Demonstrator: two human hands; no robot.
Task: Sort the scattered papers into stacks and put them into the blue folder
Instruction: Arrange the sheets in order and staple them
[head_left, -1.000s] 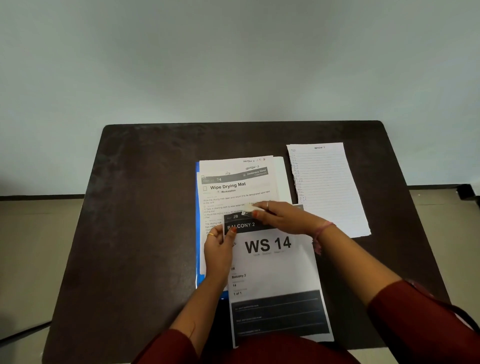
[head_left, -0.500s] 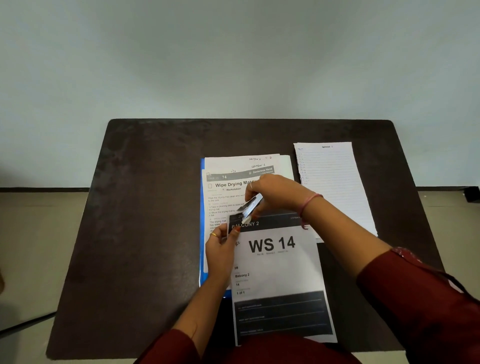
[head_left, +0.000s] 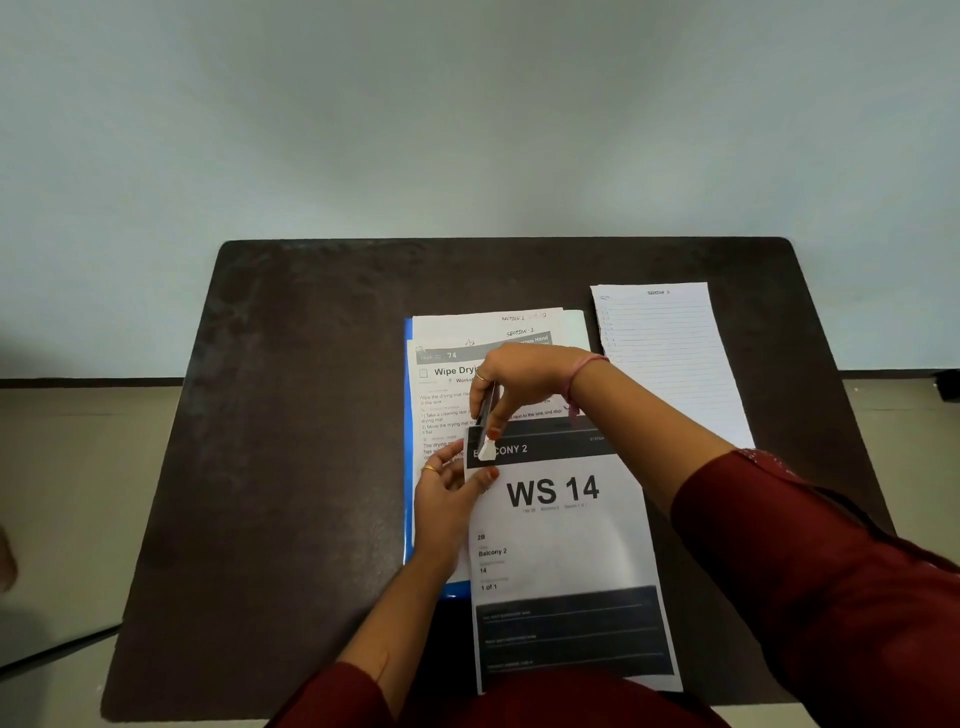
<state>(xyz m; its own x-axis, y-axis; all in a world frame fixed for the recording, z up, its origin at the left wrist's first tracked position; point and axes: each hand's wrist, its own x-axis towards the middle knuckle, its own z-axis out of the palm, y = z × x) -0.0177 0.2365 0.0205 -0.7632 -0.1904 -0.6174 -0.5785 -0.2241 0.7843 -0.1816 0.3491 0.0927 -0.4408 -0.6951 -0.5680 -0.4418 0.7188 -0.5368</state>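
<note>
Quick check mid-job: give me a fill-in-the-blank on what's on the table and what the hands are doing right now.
1. The right hand holds a small clip-like object over the top corner of the sheet printed "WS ____".
2. The left hand steadies that sheet's upper ____ corner.
3. The "Wipe Drying Mat" stack lies on the ____ folder.
4. The lined sheet lies alone on the ____ side of the table.

Missing words: 14; left; blue; right

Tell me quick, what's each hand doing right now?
Left hand: pinches the corner of the WS 14 sheet.
Right hand: grips a small clip-like tool over that corner.
</note>
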